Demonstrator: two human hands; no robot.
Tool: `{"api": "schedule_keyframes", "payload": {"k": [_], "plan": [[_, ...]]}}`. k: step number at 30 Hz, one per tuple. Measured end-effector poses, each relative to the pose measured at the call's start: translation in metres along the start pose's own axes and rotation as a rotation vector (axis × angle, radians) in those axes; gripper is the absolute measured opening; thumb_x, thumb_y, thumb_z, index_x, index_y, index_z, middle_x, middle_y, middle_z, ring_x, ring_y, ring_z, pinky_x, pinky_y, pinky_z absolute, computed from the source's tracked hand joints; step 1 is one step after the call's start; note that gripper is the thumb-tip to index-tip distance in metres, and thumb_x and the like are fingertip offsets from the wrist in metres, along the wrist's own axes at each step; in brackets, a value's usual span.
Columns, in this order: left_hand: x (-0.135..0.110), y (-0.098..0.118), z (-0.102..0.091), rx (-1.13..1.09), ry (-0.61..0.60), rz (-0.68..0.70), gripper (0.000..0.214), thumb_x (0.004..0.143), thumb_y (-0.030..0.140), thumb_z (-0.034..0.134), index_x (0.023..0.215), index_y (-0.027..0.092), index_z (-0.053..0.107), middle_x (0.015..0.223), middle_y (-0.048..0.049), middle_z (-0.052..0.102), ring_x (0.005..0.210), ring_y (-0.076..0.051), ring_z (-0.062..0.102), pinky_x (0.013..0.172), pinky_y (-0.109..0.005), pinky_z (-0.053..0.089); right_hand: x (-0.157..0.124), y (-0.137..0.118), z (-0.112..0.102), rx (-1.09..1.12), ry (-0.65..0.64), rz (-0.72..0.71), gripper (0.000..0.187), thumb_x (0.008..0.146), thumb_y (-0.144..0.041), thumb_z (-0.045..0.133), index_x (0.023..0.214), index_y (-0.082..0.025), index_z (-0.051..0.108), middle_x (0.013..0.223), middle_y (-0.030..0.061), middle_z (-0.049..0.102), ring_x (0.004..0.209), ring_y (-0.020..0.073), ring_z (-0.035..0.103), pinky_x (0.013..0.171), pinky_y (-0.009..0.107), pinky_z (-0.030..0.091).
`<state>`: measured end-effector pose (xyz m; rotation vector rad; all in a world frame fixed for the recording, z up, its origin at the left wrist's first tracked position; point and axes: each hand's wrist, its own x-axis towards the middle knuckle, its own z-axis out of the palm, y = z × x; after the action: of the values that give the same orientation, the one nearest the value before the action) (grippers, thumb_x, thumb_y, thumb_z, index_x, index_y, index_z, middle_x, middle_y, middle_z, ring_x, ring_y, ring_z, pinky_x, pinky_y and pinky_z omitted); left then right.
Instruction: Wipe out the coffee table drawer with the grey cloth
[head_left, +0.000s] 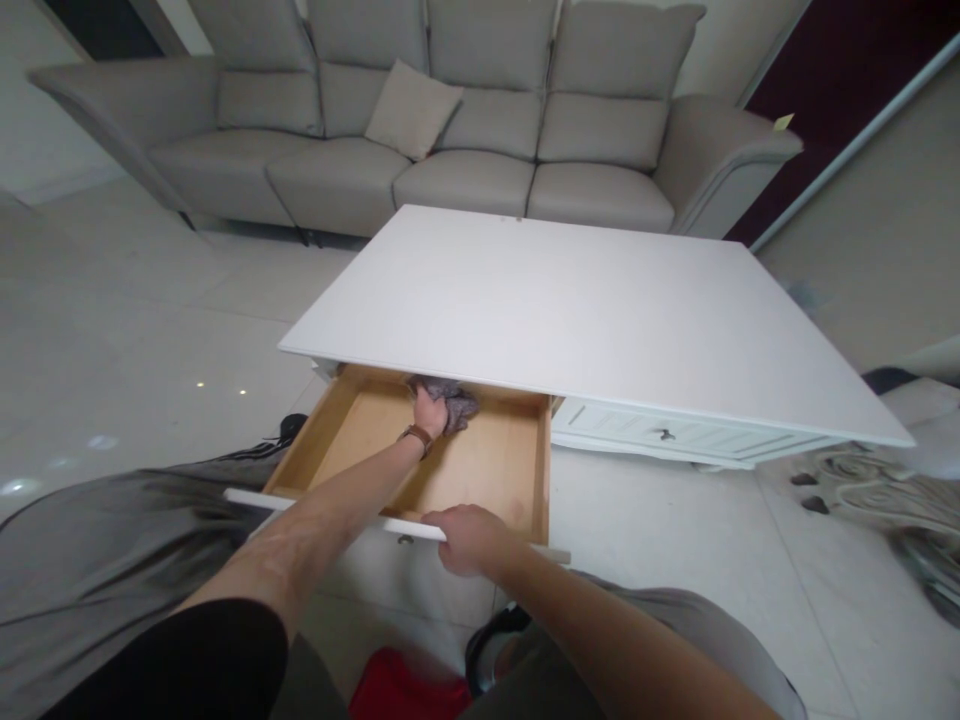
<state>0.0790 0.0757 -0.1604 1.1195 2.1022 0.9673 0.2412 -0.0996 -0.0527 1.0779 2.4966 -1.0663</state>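
A wooden drawer point(352, 435) with a white front stands pulled out of the white coffee table point(585, 310). Deep inside it, near the drawer's back, my left hand point(430, 410) is closed on a crumpled grey-brown cloth point(459, 408). The cloth touches the drawer's inside, partly under the tabletop edge. A brown watch strap point(417, 437) circles my left wrist. My right hand point(469, 538) grips the top edge of the drawer front, fingers over the rim. Below that rim a small dark knob point(406, 540) shows.
A second, closed drawer point(667, 435) sits to the right. Behind the table stands a grey sofa point(472, 185) with a beige cushion point(414, 110). Something red point(405, 690) lies on the floor between my legs. Bundled fabric and other items point(892, 490) lie at the right.
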Motion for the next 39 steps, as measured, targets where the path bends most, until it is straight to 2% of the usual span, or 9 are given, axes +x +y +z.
{"api": "schedule_keyframes", "payload": {"k": [6, 10, 14, 17, 20, 26, 31, 35, 39], "plan": [[0.052, -0.035, -0.094, 0.279, 0.215, -0.079, 0.062, 0.097, 0.032, 0.051, 0.151, 0.006, 0.035, 0.136, -0.0248, 0.064, 0.123, -0.039, 0.064, 0.105, -0.053, 0.049, 0.009, 0.013, 0.007, 0.123, -0.039, -0.039, 0.053, 0.090, -0.043, 0.060, 0.141, -0.030, 0.061, 0.135, 0.0062, 0.070, 0.118, 0.0280, 0.067, 0.099, 0.040, 0.051], [0.062, -0.056, -0.138, 0.605, 0.020, 0.146, 0.055, 0.092, 0.020, 0.048, 0.145, 0.008, 0.046, 0.133, -0.0224, 0.066, 0.121, -0.038, 0.064, 0.105, -0.052, 0.049, 0.011, 0.038, -0.006, 0.308, -0.114, -0.100, 0.048, 0.104, -0.042, 0.038, 0.144, -0.025, 0.059, 0.149, 0.0045, 0.060, 0.133, 0.0204, 0.057, 0.111, 0.034, 0.043], [0.054, -0.070, -0.145, 0.709, -0.191, 0.382, 0.070, 0.082, 0.011, 0.048, 0.152, 0.015, 0.047, 0.148, -0.0164, 0.057, 0.133, -0.033, 0.056, 0.114, -0.044, 0.044, 0.006, 0.081, -0.033, 0.072, 0.253, 0.153, 0.041, 0.101, -0.031, 0.042, 0.129, -0.015, 0.067, 0.136, 0.0137, 0.066, 0.130, 0.0247, 0.057, 0.112, 0.039, 0.039], [0.044, -0.074, -0.137, 0.752, -0.369, 0.552, 0.083, 0.077, 0.007, 0.047, 0.158, 0.023, 0.042, 0.161, -0.0096, 0.045, 0.147, -0.031, 0.041, 0.123, -0.046, 0.033, 0.002, 0.116, -0.047, -0.185, 0.466, 0.393, 0.038, 0.094, -0.021, 0.049, 0.126, -0.014, 0.068, 0.147, 0.0170, 0.057, 0.147, 0.0326, 0.037, 0.117, 0.049, 0.031], [0.026, -0.071, -0.125, 0.766, -0.492, 0.625, 0.088, 0.076, 0.006, 0.047, 0.161, 0.029, 0.038, 0.168, -0.0030, 0.036, 0.155, -0.028, 0.029, 0.128, -0.048, 0.024, 0.003, 0.142, -0.042, -0.244, 0.482, 0.540, 0.041, 0.088, -0.018, 0.056, 0.126, -0.015, 0.068, 0.163, 0.0136, 0.039, 0.153, 0.0410, 0.019, 0.116, 0.056, 0.031], [-0.018, -0.045, -0.078, 0.741, -0.602, 0.670, 0.083, 0.078, 0.012, 0.056, 0.158, 0.032, 0.043, 0.172, -0.0027, 0.025, 0.156, -0.032, 0.026, 0.127, -0.050, 0.025, 0.023, 0.167, -0.017, -0.102, 0.694, 0.481, 0.043, 0.083, -0.004, 0.044, 0.112, -0.013, 0.073, 0.145, 0.0149, 0.056, 0.129, 0.0237, 0.054, 0.114, 0.033, 0.038], [-0.060, -0.005, -0.005, 0.646, -0.610, 0.743, 0.079, 0.083, 0.016, 0.055, 0.160, 0.028, 0.040, 0.169, -0.0089, 0.032, 0.151, -0.036, 0.035, 0.121, -0.051, 0.035, 0.027, 0.173, -0.015, -0.103, 0.736, 0.451, 0.052, 0.078, -0.001, 0.042, 0.119, -0.012, 0.071, 0.147, 0.0153, 0.055, 0.130, 0.0230, 0.053, 0.113, 0.031, 0.037], [-0.101, 0.022, 0.052, 0.601, -0.674, 0.877, 0.073, 0.086, 0.018, 0.055, 0.157, 0.028, 0.044, 0.167, -0.0090, 0.038, 0.144, -0.037, 0.041, 0.115, -0.056, 0.041, 0.026, 0.172, -0.016, -0.071, 0.796, 0.423, 0.048, 0.082, -0.004, 0.041, 0.120, -0.013, 0.069, 0.139, 0.0141, 0.060, 0.121, 0.0229, 0.059, 0.107, 0.029, 0.041], [-0.109, 0.026, 0.063, 0.616, -0.648, 0.869, 0.062, 0.092, 0.016, 0.046, 0.153, 0.029, 0.047, 0.167, -0.0062, 0.037, 0.146, -0.038, 0.036, 0.114, -0.064, 0.038, 0.027, 0.174, -0.014, -0.024, 0.861, 0.404, 0.044, 0.081, -0.003, 0.045, 0.117, -0.015, 0.066, 0.125, 0.0127, 0.066, 0.109, 0.0233, 0.062, 0.098, 0.030, 0.046]]}}
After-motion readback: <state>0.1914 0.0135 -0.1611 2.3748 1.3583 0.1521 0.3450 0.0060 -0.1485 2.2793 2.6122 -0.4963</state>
